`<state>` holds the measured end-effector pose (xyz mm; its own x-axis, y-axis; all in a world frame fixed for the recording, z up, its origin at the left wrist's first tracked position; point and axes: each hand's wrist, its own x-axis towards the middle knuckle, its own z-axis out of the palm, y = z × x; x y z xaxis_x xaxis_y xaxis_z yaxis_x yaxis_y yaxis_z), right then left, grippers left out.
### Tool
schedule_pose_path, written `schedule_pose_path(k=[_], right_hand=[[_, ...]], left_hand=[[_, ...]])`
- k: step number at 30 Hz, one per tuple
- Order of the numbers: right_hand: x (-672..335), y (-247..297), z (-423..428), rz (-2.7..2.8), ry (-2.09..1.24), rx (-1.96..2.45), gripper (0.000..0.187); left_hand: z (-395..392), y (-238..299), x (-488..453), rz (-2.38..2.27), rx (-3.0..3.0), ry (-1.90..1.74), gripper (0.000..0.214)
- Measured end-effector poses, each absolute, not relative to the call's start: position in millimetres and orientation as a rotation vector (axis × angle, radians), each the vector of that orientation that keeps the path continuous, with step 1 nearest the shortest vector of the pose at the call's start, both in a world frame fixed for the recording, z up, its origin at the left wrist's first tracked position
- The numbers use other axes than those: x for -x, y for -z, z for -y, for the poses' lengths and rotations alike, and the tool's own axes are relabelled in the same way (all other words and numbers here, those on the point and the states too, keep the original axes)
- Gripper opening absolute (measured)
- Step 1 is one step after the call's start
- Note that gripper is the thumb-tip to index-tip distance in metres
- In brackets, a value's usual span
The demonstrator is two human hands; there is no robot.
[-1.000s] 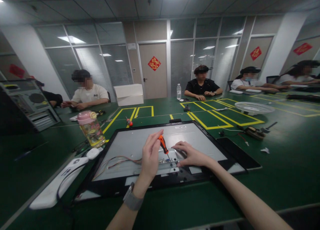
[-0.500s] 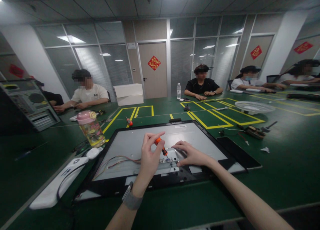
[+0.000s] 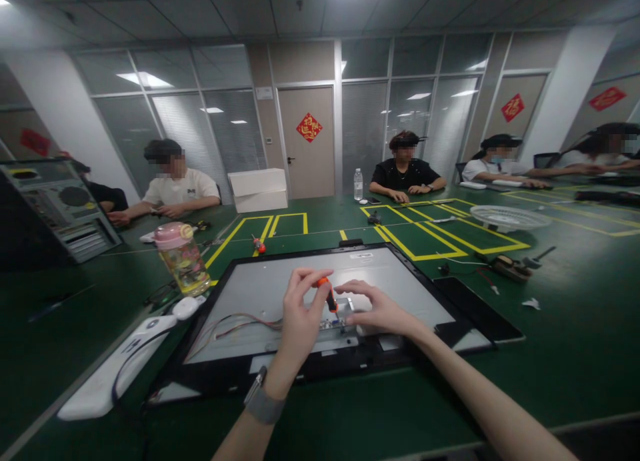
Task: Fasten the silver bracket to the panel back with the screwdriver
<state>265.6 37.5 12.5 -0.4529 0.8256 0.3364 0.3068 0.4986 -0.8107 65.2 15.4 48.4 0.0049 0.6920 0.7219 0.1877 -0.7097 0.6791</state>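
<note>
A monitor panel (image 3: pixel 280 284) lies face down in its black frame on the green table in front of me. My left hand (image 3: pixel 299 317) is closed on a small orange-handled screwdriver (image 3: pixel 327 294), its tip down on a small circuit board (image 3: pixel 336 323) near the panel's front edge. My right hand (image 3: pixel 377 307) rests just right of the screwdriver, fingers curled toward its handle and over the board. Thin coloured wires (image 3: pixel 240 322) run left from the board across the panel.
A pink-lidded bottle (image 3: pixel 183 257) and a white device with a black cable (image 3: pixel 117 367) lie to the left. A computer case (image 3: pixel 55 211) stands far left. Small parts (image 3: pixel 507 266) and a white fan grille (image 3: pixel 507 215) sit to the right. Several people sit across the table.
My right hand has lifted off the panel and come closer to the screwdriver handle. My left hand's fingers have shifted on the handle, and the screwdriver stands a little lower.
</note>
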Motion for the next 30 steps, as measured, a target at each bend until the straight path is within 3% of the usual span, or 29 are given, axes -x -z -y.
schedule_pose_path(k=[6, 12, 17, 25, 30], right_hand=[[-228, -29, -22, 1.807, -1.096, 0.683, 0.031], [-225, -30, -18, 1.692, -1.149, 0.730, 0.027], [-227, -24, -21, 1.650, -0.939, 0.900, 0.023], [-223, -20, -16, 1.692, -0.955, 0.771, 0.035], [-233, -19, -18, 1.692, -0.982, 0.754, 0.037]], left_hand=[[-9, -56, -67, -0.803, -1.903, -1.610, 0.028], [-11, -61, -64, -0.775, -1.970, -1.524, 0.029], [-28, -73, -13, -1.109, -1.837, -1.648, 0.031], [-22, -43, 28, -1.565, -2.084, -0.635, 0.022], [-18, -39, 16, -1.540, -2.181, -0.557, 0.022]])
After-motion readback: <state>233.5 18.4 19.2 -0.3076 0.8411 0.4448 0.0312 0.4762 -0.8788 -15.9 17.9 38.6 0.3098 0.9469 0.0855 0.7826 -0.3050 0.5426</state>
